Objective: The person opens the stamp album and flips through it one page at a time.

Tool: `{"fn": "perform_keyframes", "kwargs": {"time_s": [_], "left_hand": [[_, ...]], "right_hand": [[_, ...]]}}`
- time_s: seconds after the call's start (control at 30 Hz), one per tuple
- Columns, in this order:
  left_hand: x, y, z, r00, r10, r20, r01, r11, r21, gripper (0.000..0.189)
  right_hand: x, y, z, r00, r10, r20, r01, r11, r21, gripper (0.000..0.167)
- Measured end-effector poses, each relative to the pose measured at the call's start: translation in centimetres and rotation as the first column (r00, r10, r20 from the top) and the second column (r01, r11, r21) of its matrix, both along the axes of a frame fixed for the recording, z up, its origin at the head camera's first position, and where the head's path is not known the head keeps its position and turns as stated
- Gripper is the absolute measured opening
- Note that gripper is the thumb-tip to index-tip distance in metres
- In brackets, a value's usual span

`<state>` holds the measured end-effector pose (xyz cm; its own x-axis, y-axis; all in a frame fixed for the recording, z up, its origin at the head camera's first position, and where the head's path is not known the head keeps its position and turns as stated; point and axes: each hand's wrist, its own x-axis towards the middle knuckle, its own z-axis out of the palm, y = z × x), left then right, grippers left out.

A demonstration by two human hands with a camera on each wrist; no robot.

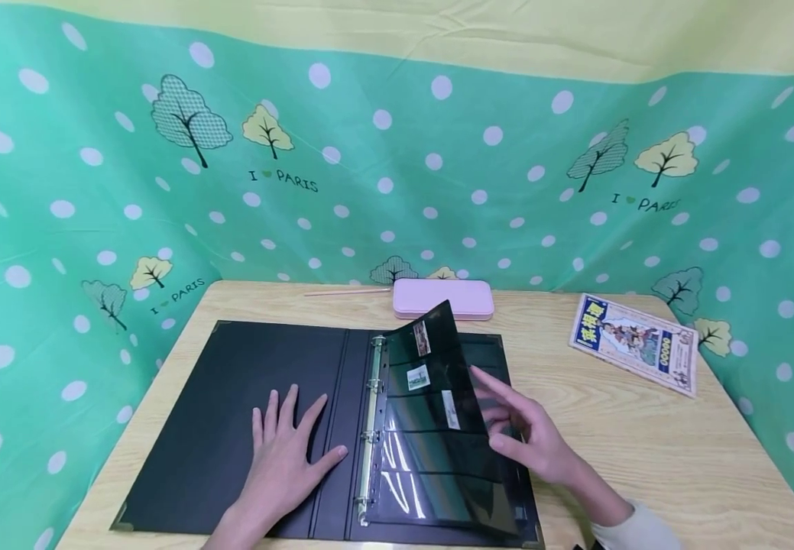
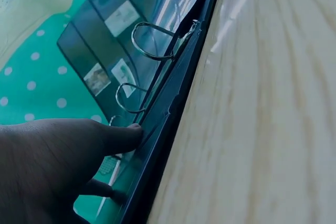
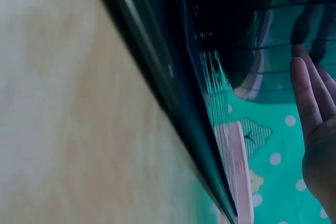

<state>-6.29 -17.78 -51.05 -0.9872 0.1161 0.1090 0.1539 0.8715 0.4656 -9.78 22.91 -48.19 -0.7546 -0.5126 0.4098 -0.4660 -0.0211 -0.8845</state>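
The left hand [image 1: 281,462] lies with spread fingers on the left side of an open black binder [image 1: 228,386], which sits on the wooden surface [image 1: 651,458]. Apart from it, the right hand [image 1: 530,435] touches a raised dark page [image 1: 431,449] with nearly straight fingers. A pink case [image 1: 443,296] lies behind the binder.

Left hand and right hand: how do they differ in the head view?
The left hand rests on the binder's left cover, while the right hand touches the lifted page. The left hand's fingers are widely spread; the right hand's sit closer together. A pale sleeve shows behind the right hand, none behind the left hand. Both are bare.
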Motion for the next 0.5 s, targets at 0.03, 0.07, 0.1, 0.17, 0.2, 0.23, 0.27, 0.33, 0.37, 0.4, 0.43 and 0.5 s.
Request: {"fn": "perform_keyframes", "kwargs": {"time_s": [0.03, 0.07, 0.1, 0.17, 0.2, 0.23, 0.27, 0.33, 0.37, 0.4, 0.43, 0.5], "left_hand": [[0.0, 0.1, 0.1, 1.0, 0.001, -0.004, -0.001, 1.0, 0.0, 0.086], [0.0, 0.1, 0.2, 1.0, 0.002, -0.008, -0.002, 1.0, 0.004, 0.084], [0.0, 0.2, 0.3, 1.0, 0.004, -0.008, -0.004, 1.0, 0.006, 0.083], [0.1, 0.3, 0.6, 1.0, 0.009, -0.002, -0.009, 1.0, 0.017, 0.08], [0.1, 0.5, 0.8, 1.0, 0.011, -0.001, -0.011, 1.0, 0.023, 0.078], [0.2, 0.6, 1.0, 1.0, 0.012, 0.001, -0.012, 0.999, 0.033, 0.077], [0.3, 0.8, 1.3, 1.0, 0.012, -0.004, -0.011, 0.999, 0.043, 0.075], [0.5, 1.3, 2.0, 1.0, 0.006, -0.031, -0.004, 0.998, 0.07, 0.071], [0.7, 1.6, 2.4, 0.999, 0.001, -0.053, 0.004, 0.996, 0.088, 0.069], [0.8, 2.0, 2.8, 0.997, -0.007, -0.08, 0.016, 0.994, 0.111, 0.067], [1.0, 2.4, 3.2, 0.994, -0.014, -0.106, 0.028, 0.99, 0.136, 0.065], [1.4, 3.3, 4.0, 0.987, -0.029, -0.157, 0.058, 0.98, 0.188, 0.064]], "right_hand": [[0.2, -0.1, 0.1, 1.0, 0.014, 0.018, -0.014, 1.0, -0.017, 0.076], [0.3, -0.3, 0.1, 0.999, 0.026, 0.034, -0.025, 0.999, -0.034, 0.076], [0.5, -0.4, 0.2, 0.998, 0.037, 0.053, -0.035, 0.998, -0.052, 0.077], [0.8, -0.8, 0.3, 0.995, 0.053, 0.081, -0.047, 0.996, -0.08, 0.079], [1.0, -1.0, 0.4, 0.994, 0.059, 0.09, -0.051, 0.995, -0.088, 0.08], [1.1, -1.1, 0.4, 0.993, 0.064, 0.095, -0.055, 0.994, -0.092, 0.081], [1.2, -1.3, 0.4, 0.993, 0.073, 0.097, -0.064, 0.993, -0.099, 0.083], [1.5, -1.7, 0.4, 0.991, 0.098, 0.088, -0.088, 0.99, -0.111, 0.085], [1.6, -1.9, 0.4, 0.991, 0.113, 0.077, -0.104, 0.988, -0.116, 0.086], [1.7, -2.2, 0.4, 0.989, 0.131, 0.067, -0.122, 0.985, -0.121, 0.086], [1.8, -2.4, 0.4, 0.987, 0.151, 0.058, -0.143, 0.981, -0.128, 0.085], [2.1, -2.8, 0.4, 0.98, 0.192, 0.048, -0.183, 0.973, -0.143, 0.082]]}}
